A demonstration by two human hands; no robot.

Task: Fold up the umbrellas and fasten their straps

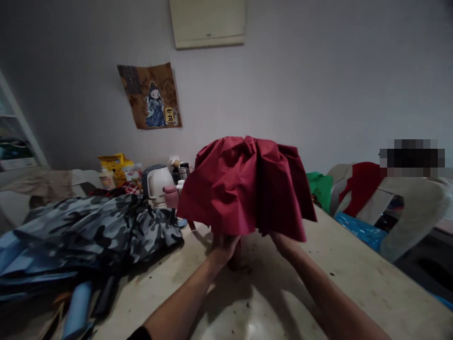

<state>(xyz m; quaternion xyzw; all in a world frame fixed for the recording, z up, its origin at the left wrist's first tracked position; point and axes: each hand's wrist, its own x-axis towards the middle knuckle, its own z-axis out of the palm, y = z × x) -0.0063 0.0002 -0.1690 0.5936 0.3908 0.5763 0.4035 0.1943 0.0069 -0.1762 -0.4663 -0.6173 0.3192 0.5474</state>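
Note:
A dark red umbrella (244,189) stands upright over the table in front of me, its canopy partly spread and hanging in loose folds. Below the cloth, a reddish lower end with a thin strap shows near the tabletop. My left hand (225,246) is closed around the umbrella just under the canopy's near edge, its fingertips covered. On the other side my right hand (279,241) reaches up beneath the hem; the cloth hides most of its fingers, so its grip cannot be made out.
Folded umbrellas, one in grey camouflage (141,226), lie at left with their handles (78,307) toward me. Behind them stand a white kettle (160,182), a pink cup (171,196) and a yellow bag (118,165). Chairs (417,203) and a person (410,158) are at right.

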